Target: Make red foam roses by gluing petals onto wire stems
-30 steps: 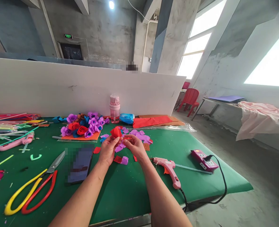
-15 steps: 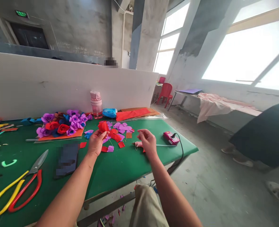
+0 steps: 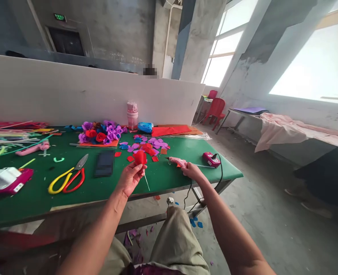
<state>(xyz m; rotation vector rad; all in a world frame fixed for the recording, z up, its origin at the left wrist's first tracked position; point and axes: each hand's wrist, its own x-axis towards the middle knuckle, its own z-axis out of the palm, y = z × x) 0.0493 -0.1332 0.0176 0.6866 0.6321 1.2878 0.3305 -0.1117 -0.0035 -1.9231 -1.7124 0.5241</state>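
Note:
Between the thumb and fingers of my left hand (image 3: 131, 178) is a red paper flower (image 3: 140, 157), its thin pale stem pointing down toward the table edge. My right hand (image 3: 192, 170) is closed round the handle of a pink glue gun (image 3: 176, 160), whose dark nozzle points left. Purple, red and blue paper petals (image 3: 157, 143) lie scattered just beyond both hands. To their left, a bunch of finished purple, red and blue paper flowers (image 3: 101, 136) rests on an orange sheet.
Scissors (image 3: 74, 176) and a dark phone (image 3: 104, 163) lie on the green table (image 3: 154, 178). A pink bottle (image 3: 132, 116) stands by the white partition (image 3: 94, 91). A magenta power strip (image 3: 211, 159) sits at right, its black cord hanging down. Coloured sticks (image 3: 11, 139) are piled at left.
My right hand has come down onto the glue gun and closed on its handle. My left hand has brought the red flower nearer. The view has shifted, showing more of the table's left side.

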